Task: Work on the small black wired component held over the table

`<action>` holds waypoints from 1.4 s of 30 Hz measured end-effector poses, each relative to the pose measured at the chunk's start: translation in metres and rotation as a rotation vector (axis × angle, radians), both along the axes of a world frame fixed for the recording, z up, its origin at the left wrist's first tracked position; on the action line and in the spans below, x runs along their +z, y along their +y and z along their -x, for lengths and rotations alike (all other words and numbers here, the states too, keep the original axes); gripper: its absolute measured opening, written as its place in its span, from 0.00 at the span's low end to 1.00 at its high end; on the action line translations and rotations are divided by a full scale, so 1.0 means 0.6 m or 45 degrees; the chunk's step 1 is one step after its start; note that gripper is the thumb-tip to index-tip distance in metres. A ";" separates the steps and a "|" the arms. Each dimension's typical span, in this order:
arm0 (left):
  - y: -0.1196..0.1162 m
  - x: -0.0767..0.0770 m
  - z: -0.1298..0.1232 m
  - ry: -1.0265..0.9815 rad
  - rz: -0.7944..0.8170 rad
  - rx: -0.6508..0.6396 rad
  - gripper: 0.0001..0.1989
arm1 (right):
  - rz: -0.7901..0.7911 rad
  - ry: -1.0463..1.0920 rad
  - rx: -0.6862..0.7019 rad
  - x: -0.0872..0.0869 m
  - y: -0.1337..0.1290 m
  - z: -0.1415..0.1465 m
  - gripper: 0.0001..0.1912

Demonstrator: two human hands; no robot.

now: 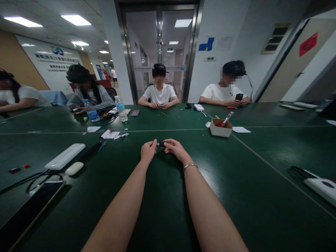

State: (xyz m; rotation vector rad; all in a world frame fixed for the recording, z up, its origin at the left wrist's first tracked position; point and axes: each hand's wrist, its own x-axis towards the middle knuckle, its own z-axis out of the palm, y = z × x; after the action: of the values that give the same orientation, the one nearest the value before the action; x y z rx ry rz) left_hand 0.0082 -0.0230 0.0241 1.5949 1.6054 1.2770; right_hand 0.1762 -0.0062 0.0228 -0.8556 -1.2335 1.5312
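A small dark object [160,144] with a light, metallic-looking left end is held between my two hands, just above the green table [168,182]. My left hand [149,152] pinches its light end between thumb and fingers. On the other side, my right hand [175,148] grips the dark end with its fingertips; a silver bracelet [190,166] circles that wrist. What exactly the object is cannot be made out at this size.
At left lie a phone [31,206], a white power strip [65,156] and a white rounded case [74,168]. Ahead are bottles [121,109], paper scraps [110,134] and a small box [221,130]. Several people sit across the table. A white device [321,189] lies right.
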 end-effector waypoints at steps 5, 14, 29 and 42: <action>0.003 -0.005 -0.002 -0.014 -0.039 -0.058 0.23 | 0.080 0.024 -0.052 0.003 -0.001 0.002 0.12; 0.011 -0.007 -0.004 -0.203 -0.104 -0.236 0.13 | 0.081 0.054 -0.115 0.006 -0.004 0.001 0.14; 0.013 -0.007 -0.008 -0.375 -0.056 -0.251 0.14 | 0.067 0.026 -0.124 0.004 -0.003 0.001 0.15; 0.015 -0.009 -0.008 -0.338 -0.065 -0.225 0.12 | 0.082 0.027 -0.119 0.006 -0.003 0.002 0.16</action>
State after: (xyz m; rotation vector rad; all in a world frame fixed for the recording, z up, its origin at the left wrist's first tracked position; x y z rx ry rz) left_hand 0.0132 -0.0138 0.0184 1.4888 1.2520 1.3775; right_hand 0.1752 -0.0078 0.0262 -0.9242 -1.1182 1.5080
